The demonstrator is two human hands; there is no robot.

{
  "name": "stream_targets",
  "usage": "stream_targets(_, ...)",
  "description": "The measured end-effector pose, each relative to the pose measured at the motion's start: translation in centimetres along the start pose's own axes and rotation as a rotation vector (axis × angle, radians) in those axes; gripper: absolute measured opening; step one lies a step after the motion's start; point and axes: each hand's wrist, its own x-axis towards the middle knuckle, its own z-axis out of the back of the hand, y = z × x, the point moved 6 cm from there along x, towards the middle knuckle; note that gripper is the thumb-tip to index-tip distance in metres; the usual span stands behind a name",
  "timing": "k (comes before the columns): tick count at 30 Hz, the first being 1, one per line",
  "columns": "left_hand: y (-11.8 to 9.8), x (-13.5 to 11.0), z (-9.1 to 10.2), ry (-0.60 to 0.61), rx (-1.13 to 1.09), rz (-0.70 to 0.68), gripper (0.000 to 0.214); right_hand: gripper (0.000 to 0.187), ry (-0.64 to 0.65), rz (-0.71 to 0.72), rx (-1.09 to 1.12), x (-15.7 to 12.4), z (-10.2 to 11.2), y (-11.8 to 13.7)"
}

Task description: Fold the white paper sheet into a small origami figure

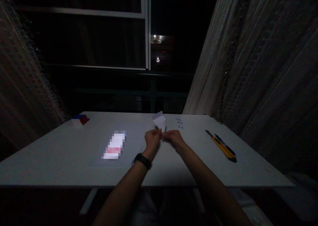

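Observation:
A small folded piece of white paper (160, 120) stands up from between my hands, over the middle of the table. My left hand (152, 140), with a dark watch on its wrist, pinches the paper's lower end. From the other side, my right hand (175, 139) closes its fingertips on the same narrow end. The fingertips of both hands nearly meet there and partly hide the paper's bottom. Fine details of the folds are too dim to make out.
On the white table (74, 159), a lit phone (114, 146) lies left of my hands. A colored cube (79, 119) sits at the back left. Several small dark shapes (180, 122) lie behind my right hand. A yellow utility knife (221, 147) and a dark pen (225, 144) lie at right.

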Motion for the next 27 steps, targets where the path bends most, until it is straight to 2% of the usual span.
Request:
stream_targets(4,-0.3,0.0,0.1,-0.003,0.032,-0.061,0.03,0.032,0.009,0.02,0.005,0.4,-0.1,-0.4)
stream_targets(13,-0.5,0.0,0.8,-0.071,0.161,-0.046,0.029,0.034,-0.009,0.112,-0.098,0.9,-0.5,-0.9)
stream_targets(18,-0.4,0.0,0.9,-0.071,0.154,-0.048,0.03,0.032,0.014,0.184,-0.204,0.8,-0.7,-0.8)
stream_targets(23,-0.4,0.0,0.5,-0.045,0.085,-0.059,0.03,0.029,-0.053,0.229,-0.326,0.4,-0.4,0.0)
stream_targets(27,-0.3,0.1,0.4,-0.05,0.062,-0.056,0.029,0.031,0.062,0.165,-0.218,0.5,-0.3,0.2)
